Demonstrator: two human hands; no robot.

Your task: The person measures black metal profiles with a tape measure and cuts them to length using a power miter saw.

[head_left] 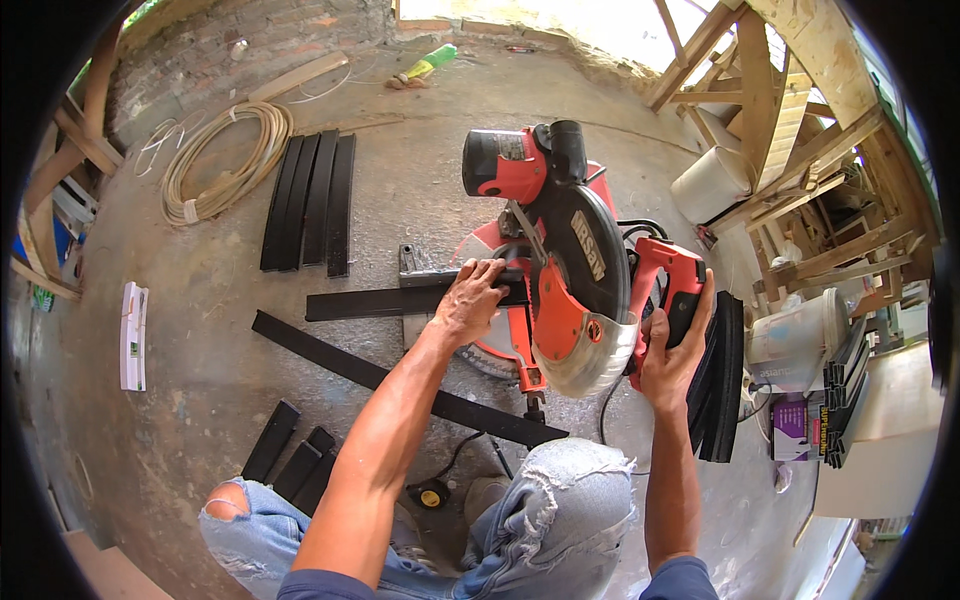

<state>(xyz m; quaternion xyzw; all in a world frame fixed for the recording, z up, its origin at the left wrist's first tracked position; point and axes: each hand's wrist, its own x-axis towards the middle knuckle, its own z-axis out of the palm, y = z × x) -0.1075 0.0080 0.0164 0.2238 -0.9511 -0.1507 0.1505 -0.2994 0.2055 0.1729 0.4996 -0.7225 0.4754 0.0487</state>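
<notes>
A red and black miter saw (580, 235) stands on the concrete floor in front of me. Its transparent blade guard (590, 360) faces my knees. A black channel-like bar (365, 303) lies across the saw base from the left. My left hand (470, 300) is closed over that bar near its right end, beside the blade. My right hand (675, 365) is wrapped round the saw's red and black handle (684, 290). A longer black strip (395, 383) slants over the floor below the left forearm. The exact spot where blade and bar meet is hidden.
Several black bars (308, 200) lie far left beside a coiled hose (270, 150). Short black pieces (272, 440) and a yellow-black tape measure (430, 494) are near my legs. More black strips (722, 380), a white bucket (800, 340) and wooden framing (790, 190) stand right.
</notes>
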